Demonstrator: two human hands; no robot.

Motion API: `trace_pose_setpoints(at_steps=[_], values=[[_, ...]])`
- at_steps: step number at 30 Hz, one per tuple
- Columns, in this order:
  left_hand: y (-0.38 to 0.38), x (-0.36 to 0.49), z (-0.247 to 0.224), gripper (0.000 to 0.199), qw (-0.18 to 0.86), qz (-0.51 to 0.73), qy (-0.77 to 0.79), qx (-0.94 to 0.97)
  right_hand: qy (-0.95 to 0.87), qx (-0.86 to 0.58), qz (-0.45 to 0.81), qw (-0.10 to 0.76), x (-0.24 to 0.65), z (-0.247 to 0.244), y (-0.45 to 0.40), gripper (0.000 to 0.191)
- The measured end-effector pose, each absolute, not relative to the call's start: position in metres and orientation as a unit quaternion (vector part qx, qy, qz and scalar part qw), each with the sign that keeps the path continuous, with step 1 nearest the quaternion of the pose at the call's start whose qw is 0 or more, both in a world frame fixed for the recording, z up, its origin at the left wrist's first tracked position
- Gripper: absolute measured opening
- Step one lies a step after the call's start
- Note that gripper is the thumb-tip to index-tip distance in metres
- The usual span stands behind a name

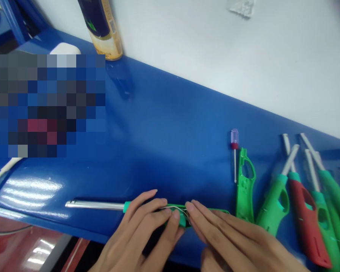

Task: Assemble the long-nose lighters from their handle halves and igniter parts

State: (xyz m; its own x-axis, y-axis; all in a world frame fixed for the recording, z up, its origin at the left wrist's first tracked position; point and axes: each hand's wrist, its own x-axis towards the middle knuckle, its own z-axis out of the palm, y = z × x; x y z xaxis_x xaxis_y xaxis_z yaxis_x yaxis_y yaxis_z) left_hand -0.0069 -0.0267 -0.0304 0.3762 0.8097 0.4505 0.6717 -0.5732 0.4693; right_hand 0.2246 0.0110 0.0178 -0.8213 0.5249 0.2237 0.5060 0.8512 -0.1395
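The glossy blue table (pixel 164 124) supports a long green plastic lighter with a silver metal barrel (pixel 99 205) at lower centre, probably for steadiness. The left hand (pixel 144 226) holds its body by the teal part; the right hand (pixel 232 238), fingers bunched, touches farther right, seemingly keeping the thin pale wires (pixel 170 207) in. The body looks open, its barrel straight and shiny.

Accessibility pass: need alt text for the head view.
Left hand and right hand handle an open green lighter, wires exposed, at a blue table; to the right lie a screwdriver, a green casing half and more lighters, green and red.
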Motion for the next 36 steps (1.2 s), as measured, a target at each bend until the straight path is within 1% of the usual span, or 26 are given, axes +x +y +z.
trace_pose_setpoints(at_steps=[8, 10, 15, 19, 24, 29, 30, 33, 36], values=[[-0.029, -0.013, -0.03, 0.035, 0.106, 0.31, 0.427, 0.842, -0.946, -0.285, 0.052, 0.148, 0.225, 0.017, 0.009, 0.037], [-0.028, -0.011, -0.028, 0.032, 0.106, 0.321, 0.424, 0.84, -0.942, -0.291, 0.054, 0.158, 0.224, 0.018, 0.009, 0.035], [-0.02, -0.001, -0.021, 0.018, 0.103, 0.38, 0.451, 0.801, -0.939, -0.299, 0.055, 0.162, 0.223, 0.019, 0.009, 0.033], [-0.02, 0.002, -0.02, 0.017, 0.105, 0.382, 0.447, 0.802, -0.937, -0.302, 0.057, 0.167, 0.224, 0.015, 0.009, 0.034], [-0.021, 0.002, -0.021, 0.015, 0.1, 0.394, 0.453, 0.793, -0.925, -0.314, 0.053, 0.207, 0.223, 0.008, 0.003, 0.032], [-0.02, 0.0, -0.02, 0.013, 0.094, 0.381, 0.456, 0.799, -0.919, -0.335, 0.065, 0.199, 0.221, 0.011, 0.009, 0.027], [-0.02, -0.001, -0.02, 0.014, 0.094, 0.371, 0.454, 0.805, -0.921, -0.327, 0.068, 0.2, 0.221, 0.015, 0.014, 0.028], [-0.021, -0.005, -0.02, 0.019, 0.099, 0.342, 0.447, 0.821, -0.942, -0.288, 0.087, 0.151, 0.219, 0.027, 0.029, 0.04], [-0.022, -0.006, -0.019, 0.018, 0.08, 0.343, 0.455, 0.818, -0.958, -0.254, 0.083, 0.1, 0.216, 0.035, 0.036, 0.047]])
